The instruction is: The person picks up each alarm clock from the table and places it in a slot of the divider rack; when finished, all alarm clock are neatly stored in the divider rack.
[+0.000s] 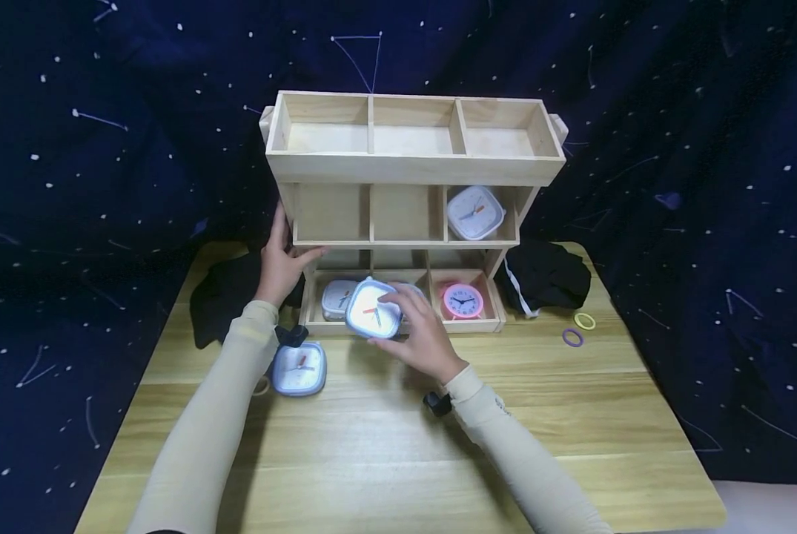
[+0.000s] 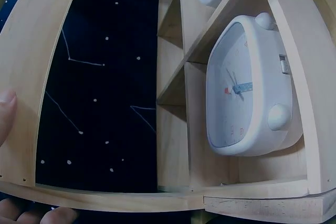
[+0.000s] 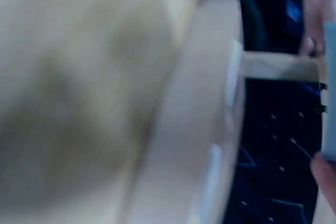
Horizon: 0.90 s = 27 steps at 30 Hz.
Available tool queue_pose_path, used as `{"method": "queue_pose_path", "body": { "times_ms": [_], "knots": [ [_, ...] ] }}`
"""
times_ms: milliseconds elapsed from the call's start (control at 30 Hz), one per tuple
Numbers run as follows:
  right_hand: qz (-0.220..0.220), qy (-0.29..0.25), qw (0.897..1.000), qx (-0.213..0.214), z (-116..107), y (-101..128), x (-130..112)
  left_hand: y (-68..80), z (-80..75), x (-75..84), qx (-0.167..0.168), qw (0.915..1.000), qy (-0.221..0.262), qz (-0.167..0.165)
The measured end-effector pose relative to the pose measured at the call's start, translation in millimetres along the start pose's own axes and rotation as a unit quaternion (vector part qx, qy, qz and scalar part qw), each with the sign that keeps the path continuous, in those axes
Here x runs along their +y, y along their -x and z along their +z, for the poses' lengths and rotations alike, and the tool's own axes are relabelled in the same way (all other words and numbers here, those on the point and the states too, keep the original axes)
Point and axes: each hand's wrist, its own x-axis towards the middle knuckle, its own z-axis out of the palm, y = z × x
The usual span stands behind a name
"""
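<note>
My right hand (image 1: 390, 320) holds a square blue-rimmed clock (image 1: 371, 307) by its edges, tilted, just in front of the bottom middle compartment of a wooden three-tier shelf (image 1: 411, 169). My left hand (image 1: 286, 256) grips the shelf's left side panel, thumb on the front edge; in the left wrist view the thumb (image 2: 5, 114) lies on the wood. A white clock (image 1: 336, 298) stands in the bottom left compartment and appears close up as white clock (image 2: 247, 87). A second blue-rimmed clock (image 1: 298, 368) lies flat on the table beside my left forearm.
A pink round clock (image 1: 463, 301) sits in the bottom right compartment and a white square clock (image 1: 474, 213) in the middle-right one. Black cloths (image 1: 548, 276) lie either side of the shelf. Yellow ring (image 1: 584, 321) and purple ring (image 1: 572, 337) lie at right. The right wrist view is blurred.
</note>
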Motion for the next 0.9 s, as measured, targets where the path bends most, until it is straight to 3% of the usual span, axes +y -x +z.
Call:
{"method": "queue_pose_path", "body": {
  "times_ms": [233,400,633,900],
  "knots": [
    [-0.032,0.012,0.989,0.144,-27,-52,2,0.2,-1.1,-1.2,0.000,1.0000,-0.006,-0.003],
    [0.004,0.061,0.975,0.213,-40,-85,2,0.0,-1.0,-0.2,-0.001,1.0000,-0.005,0.003],
    [0.087,0.141,0.965,0.204,-43,-115,3,0.3,-0.8,-0.6,-0.002,0.9999,-0.011,-0.010],
    [0.117,0.181,0.963,0.159,-43,-131,6,-0.1,-1.4,-0.6,-0.002,0.9999,-0.010,-0.007]
  ]
}}
